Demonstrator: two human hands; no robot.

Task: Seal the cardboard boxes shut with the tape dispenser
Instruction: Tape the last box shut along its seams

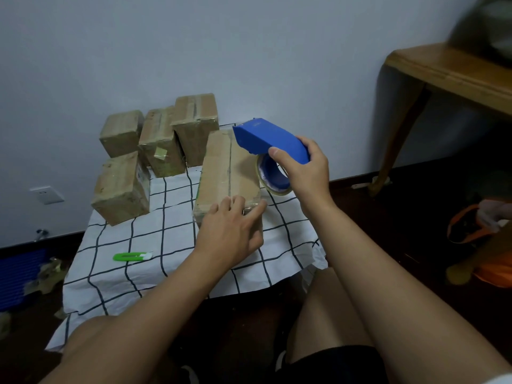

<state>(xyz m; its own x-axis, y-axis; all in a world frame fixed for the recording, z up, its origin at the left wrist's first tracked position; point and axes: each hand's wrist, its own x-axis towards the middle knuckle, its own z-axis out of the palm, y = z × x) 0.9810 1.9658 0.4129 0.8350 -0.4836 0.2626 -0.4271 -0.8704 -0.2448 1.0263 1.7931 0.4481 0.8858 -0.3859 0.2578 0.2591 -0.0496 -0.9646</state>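
A person sits at a low desk (177,275) covered with a white cloth marked in black squares. The right hand (302,173) has its grip wrapped round the handle of a blue tape dispenser (268,139), thumb over the top, holding it in the air above the far right part of the desk, its roll of clear tape (273,178) hanging just beside the right edge of a long cardboard box (227,173). That box lies flat toward the desk's right side, a seam running down its top. The left hand (230,231) rests on the box's near end, fingers straight and spread, its grip closed on nothing. Four more boxes (155,139) stand bunched at the far left corner, touching or nearly so. A green utility knife (132,256) lies near the left edge. A wooden table (454,70) stands off to the right.
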